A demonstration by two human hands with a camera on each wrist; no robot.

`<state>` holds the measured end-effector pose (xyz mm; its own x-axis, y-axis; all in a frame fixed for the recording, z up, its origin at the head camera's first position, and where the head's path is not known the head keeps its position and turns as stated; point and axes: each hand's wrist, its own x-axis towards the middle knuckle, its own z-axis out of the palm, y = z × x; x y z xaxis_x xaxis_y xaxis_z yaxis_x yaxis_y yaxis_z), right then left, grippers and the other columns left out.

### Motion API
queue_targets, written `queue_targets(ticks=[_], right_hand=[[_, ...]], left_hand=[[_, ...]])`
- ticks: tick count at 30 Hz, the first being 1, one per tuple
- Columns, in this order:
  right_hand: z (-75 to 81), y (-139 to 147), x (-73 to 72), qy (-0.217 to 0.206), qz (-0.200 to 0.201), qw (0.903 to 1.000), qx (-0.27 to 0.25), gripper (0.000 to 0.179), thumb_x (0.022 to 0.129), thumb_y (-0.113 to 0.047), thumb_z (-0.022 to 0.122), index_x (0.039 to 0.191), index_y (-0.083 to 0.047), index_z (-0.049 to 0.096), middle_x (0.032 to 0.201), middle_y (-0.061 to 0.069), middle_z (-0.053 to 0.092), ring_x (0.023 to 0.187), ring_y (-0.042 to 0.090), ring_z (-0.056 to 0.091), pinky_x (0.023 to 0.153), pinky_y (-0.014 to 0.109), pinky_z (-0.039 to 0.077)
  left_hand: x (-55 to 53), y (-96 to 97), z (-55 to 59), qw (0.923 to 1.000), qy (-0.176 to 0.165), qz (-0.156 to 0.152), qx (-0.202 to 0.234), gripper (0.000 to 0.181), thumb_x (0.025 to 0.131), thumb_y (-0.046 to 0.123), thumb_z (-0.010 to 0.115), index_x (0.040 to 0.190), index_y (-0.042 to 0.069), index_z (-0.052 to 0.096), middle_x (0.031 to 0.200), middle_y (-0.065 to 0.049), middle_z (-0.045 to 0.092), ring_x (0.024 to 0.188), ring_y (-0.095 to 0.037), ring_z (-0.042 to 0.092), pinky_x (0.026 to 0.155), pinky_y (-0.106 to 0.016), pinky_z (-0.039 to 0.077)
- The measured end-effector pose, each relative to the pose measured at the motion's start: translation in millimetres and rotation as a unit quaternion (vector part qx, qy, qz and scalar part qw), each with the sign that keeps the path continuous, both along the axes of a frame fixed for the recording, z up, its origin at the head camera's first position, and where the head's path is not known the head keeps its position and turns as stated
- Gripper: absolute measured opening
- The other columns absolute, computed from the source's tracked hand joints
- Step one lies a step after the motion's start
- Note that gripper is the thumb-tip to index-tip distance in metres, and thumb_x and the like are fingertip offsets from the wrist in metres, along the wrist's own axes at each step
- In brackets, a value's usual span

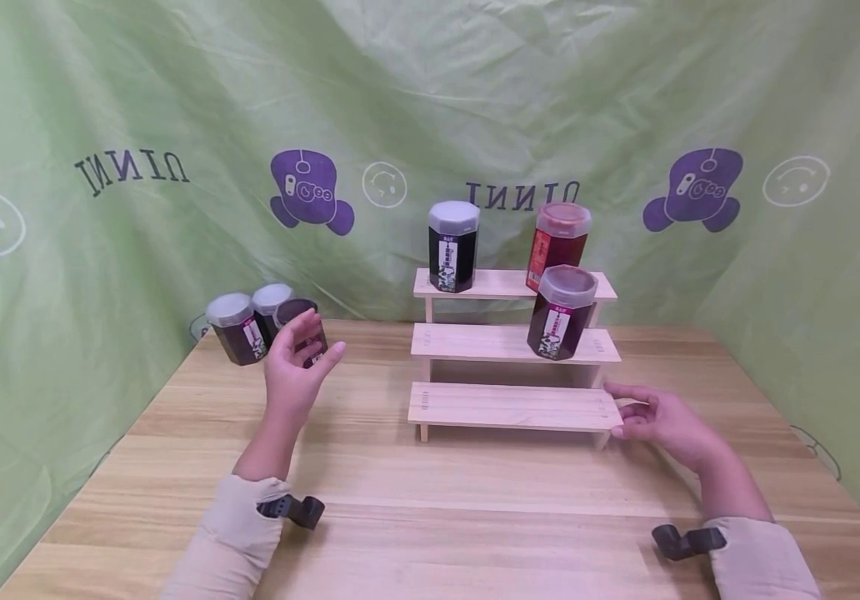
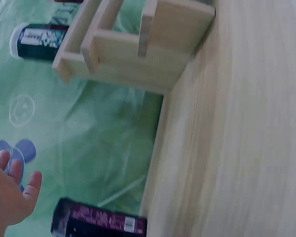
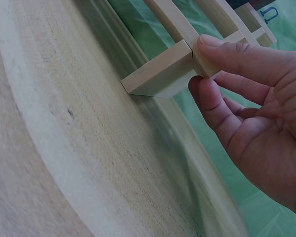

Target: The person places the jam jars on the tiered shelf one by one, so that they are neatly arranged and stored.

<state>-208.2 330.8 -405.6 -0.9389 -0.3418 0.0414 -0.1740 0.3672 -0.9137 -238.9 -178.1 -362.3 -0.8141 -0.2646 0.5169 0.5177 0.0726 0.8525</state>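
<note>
Wooden rack (image 1: pixel 475 340) near back edge of bench (image 1: pixel 460 517); right hand (image 1: pixel 662 423) pinches right end of lowest shelf (image 1: pixel 512 406), grip narrow. Left hand (image 1: pixel 297 367), fingers loosely spread, near dark jars (image 1: pixel 235 335), back-left corner.

one of the hands (image 2: pixel 10 197) is near a dark jar (image 2: pixel 98 220); a wooden rack (image 2: pixel 138 66) bears a white-lidded jar (image 2: pixel 40 42).

Soft, even light brightens the head view, with a faint shadow on the worktop (image 1: pixel 475 533) beneath the right hand (image 1: pixel 662 425). Both wrist views are dimmer; in the left one, the jar (image 2: pixel 98 220) beside the left hand (image 2: pixel 10 197) is blurred, its lettering smeared.
</note>
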Motion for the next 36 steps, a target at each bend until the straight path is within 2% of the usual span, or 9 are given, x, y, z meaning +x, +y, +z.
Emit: queue_targets(ticks=[5, 10, 12, 17, 22, 25, 27, 31, 36], right_hand=[[-0.7, 2.0, -1.1, -0.003, -0.004, 1.0, -0.002, 0.072, 0.082, -0.001, 0.074, 0.141, 0.016, 0.034, 0.113, 0.024, 0.063, 0.095, 0.009, 0.064, 0.08, 0.025, 0.056], [-1.0, 4.1, -2.4, -0.005, -0.019, 0.9998, 0.002, 0.072, 0.082, -0.002, 0.074, 0.141, 0.015, 0.036, 0.114, 0.017, 0.064, 0.096, 0.009, 0.064, 0.08, 0.024, 0.056], [-0.5, 3.9, -2.4, -0.007, -0.022, 0.9997, 0.003, 0.072, 0.082, -0.003, 0.074, 0.141, 0.014, 0.036, 0.115, 0.016, 0.063, 0.096, 0.008, 0.063, 0.08, 0.024, 0.055], [2.0, 1.8, -1.2, -0.012, -0.018, 0.9998, 0.0, 0.072, 0.083, -0.002, 0.074, 0.142, 0.014, 0.035, 0.118, 0.025, 0.06, 0.096, 0.008, 0.062, 0.08, 0.024, 0.055], [3.0, 0.0, -0.4, -0.016, -0.016, 0.9997, -0.003, 0.072, 0.084, -0.001, 0.073, 0.143, 0.014, 0.034, 0.12, 0.029, 0.058, 0.096, 0.008, 0.062, 0.08, 0.024, 0.055], [1.4, 0.1, -1.2, -0.015, -0.019, 0.9997, -0.002, 0.073, 0.083, -0.002, 0.073, 0.142, 0.014, 0.035, 0.12, 0.027, 0.058, 0.096, 0.008, 0.062, 0.08, 0.024, 0.055], [0.4, 0.9, -1.6, -0.01, -0.017, 0.9998, 0.0, 0.072, 0.083, -0.002, 0.074, 0.141, 0.014, 0.035, 0.119, 0.025, 0.059, 0.097, 0.009, 0.063, 0.08, 0.024, 0.055], [-1.1, 1.8, -2.3, -0.007, -0.015, 0.9999, -0.001, 0.071, 0.083, -0.002, 0.074, 0.141, 0.015, 0.035, 0.116, 0.018, 0.062, 0.096, 0.009, 0.063, 0.079, 0.024, 0.056], [-3.0, 2.0, -3.0, -0.008, -0.013, 0.9999, -0.004, 0.071, 0.083, -0.002, 0.074, 0.14, 0.015, 0.036, 0.115, 0.014, 0.064, 0.096, 0.01, 0.064, 0.079, 0.025, 0.056]], left_hand=[[-5.7, -14.2, -1.5, 0.9995, -0.017, 0.021, -0.015, 0.059, 0.078, -0.005, 0.077, 0.132, -0.008, 0.053, 0.121, -0.015, 0.057, 0.111, -0.024, 0.053, 0.094, -0.03, 0.049], [-11.6, -28.6, -4.3, 0.9976, -0.048, 0.039, -0.031, 0.059, 0.08, 0.003, 0.078, 0.133, -0.005, 0.053, 0.128, -0.024, 0.055, 0.117, -0.032, 0.05, 0.1, -0.043, 0.045], [-13.5, -33.0, -5.5, 0.9968, -0.059, 0.043, -0.034, 0.058, 0.081, 0.005, 0.078, 0.133, -0.004, 0.053, 0.13, -0.025, 0.054, 0.118, -0.034, 0.049, 0.101, -0.047, 0.043], [-19.3, -41.3, -9.7, 0.994, -0.083, 0.059, -0.041, 0.059, 0.082, 0.007, 0.078, 0.134, -0.004, 0.053, 0.131, -0.023, 0.054, 0.12, -0.035, 0.047, 0.103, -0.049, 0.042], [-20.3, -44.2, -7.1, 0.9905, -0.111, 0.069, -0.044, 0.063, 0.081, 0.008, 0.079, 0.136, -0.002, 0.051, 0.133, -0.023, 0.051, 0.123, -0.035, 0.046, 0.103, -0.045, 0.043], [-25.4, -47.1, -10.5, 0.9887, -0.124, 0.077, -0.036, 0.065, 0.08, 0.008, 0.08, 0.137, 0.0, 0.05, 0.134, -0.021, 0.051, 0.124, -0.033, 0.047, 0.103, -0.043, 0.044], [-34.7, -52.0, -19.0, 0.989, -0.122, 0.082, -0.021, 0.067, 0.078, 0.008, 0.081, 0.138, 0.001, 0.05, 0.133, -0.019, 0.051, 0.123, -0.031, 0.049, 0.103, -0.046, 0.044], [-41.8, -55.2, -22.3, 0.9888, -0.115, 0.095, -0.002, 0.069, 0.077, 0.004, 0.081, 0.137, -0.002, 0.048, 0.135, -0.02, 0.051, 0.124, -0.033, 0.049, 0.106, -0.045, 0.041], [-47.7, -61.3, -26.5, 0.9841, -0.134, 0.115, -0.021, 0.075, 0.076, 0.006, 0.083, 0.14, -0.001, 0.045, 0.137, -0.02, 0.049, 0.126, -0.034, 0.048, 0.109, -0.042, 0.039]])
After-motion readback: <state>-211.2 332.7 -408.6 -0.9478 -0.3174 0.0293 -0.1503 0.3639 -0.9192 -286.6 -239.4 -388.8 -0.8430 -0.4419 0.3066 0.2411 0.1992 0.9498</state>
